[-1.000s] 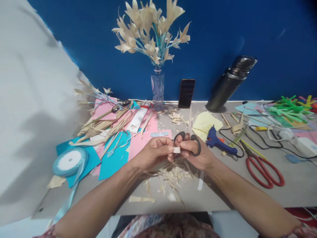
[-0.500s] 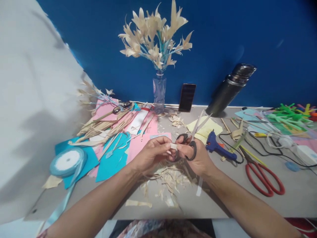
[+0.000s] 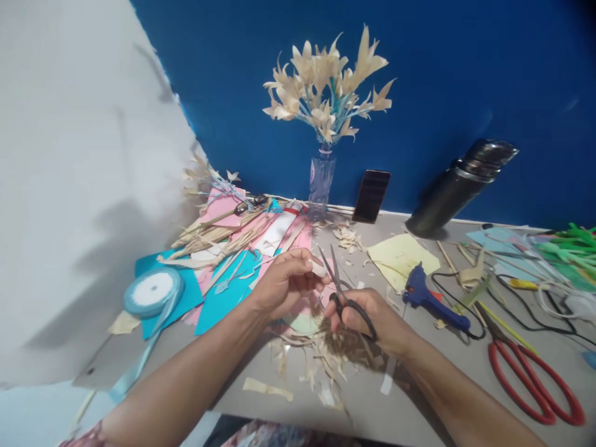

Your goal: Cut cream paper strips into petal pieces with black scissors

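My left hand (image 3: 291, 282) pinches a small pale strip (image 3: 317, 268), folded or curled, between thumb and fingers. Whether the strip is paper or dried husk I cannot tell. My right hand (image 3: 365, 316) grips black-handled scissors (image 3: 338, 279) by the loops, with the blades slightly apart and pointing up beside the strip. Beneath both hands lie many pale shavings (image 3: 321, 366) and a brownish, fibrous-looking patch (image 3: 347, 341). A flat cream strip (image 3: 267, 389) rests on the table nearer to me.
Left: a light blue ribbon roll (image 3: 153, 292), coloured sheets and dried husks (image 3: 218, 230). Back: a bottle (image 3: 322, 186) of husk flowers, a phone (image 3: 371, 196) and a leaning black flask (image 3: 459, 189). Right: a blue glue gun (image 3: 433, 301) with cord and red-handled scissors (image 3: 531, 379).
My right hand has moved down and away from the strip, and the scissors have swung from lying back in that hand to pointing up near it. The whole view has shifted.
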A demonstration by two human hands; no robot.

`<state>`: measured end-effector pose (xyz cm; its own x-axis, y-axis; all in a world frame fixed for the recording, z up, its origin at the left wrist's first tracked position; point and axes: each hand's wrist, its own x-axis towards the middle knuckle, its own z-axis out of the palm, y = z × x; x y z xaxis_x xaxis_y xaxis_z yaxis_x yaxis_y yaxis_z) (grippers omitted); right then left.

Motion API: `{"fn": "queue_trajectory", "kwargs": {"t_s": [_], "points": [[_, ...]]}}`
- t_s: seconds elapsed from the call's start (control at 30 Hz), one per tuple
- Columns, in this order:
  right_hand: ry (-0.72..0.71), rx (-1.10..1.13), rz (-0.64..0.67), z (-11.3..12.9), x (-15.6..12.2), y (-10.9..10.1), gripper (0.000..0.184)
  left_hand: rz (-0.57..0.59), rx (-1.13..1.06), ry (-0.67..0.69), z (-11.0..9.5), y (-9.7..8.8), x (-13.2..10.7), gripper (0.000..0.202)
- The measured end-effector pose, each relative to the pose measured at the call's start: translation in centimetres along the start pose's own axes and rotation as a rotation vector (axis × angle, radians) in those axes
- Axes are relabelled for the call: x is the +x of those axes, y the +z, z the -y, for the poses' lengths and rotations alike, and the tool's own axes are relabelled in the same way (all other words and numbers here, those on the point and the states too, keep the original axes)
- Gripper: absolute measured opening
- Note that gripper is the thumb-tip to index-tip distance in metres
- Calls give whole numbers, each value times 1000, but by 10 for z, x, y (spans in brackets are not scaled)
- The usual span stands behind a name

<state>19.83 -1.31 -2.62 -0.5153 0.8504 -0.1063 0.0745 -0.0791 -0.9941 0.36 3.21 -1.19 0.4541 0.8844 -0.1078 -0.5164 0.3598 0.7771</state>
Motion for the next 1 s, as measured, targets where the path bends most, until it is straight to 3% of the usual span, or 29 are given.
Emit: {"fn": "queue_trajectory", "kwargs": {"t_s": [0.4, 1.0], "points": [[101, -10, 47, -11, 0, 0, 62, -60, 135, 80, -7, -3, 0, 13], [114, -14, 35, -18, -1, 1, 52, -23, 180, 90, -9, -6, 0, 13]]}}
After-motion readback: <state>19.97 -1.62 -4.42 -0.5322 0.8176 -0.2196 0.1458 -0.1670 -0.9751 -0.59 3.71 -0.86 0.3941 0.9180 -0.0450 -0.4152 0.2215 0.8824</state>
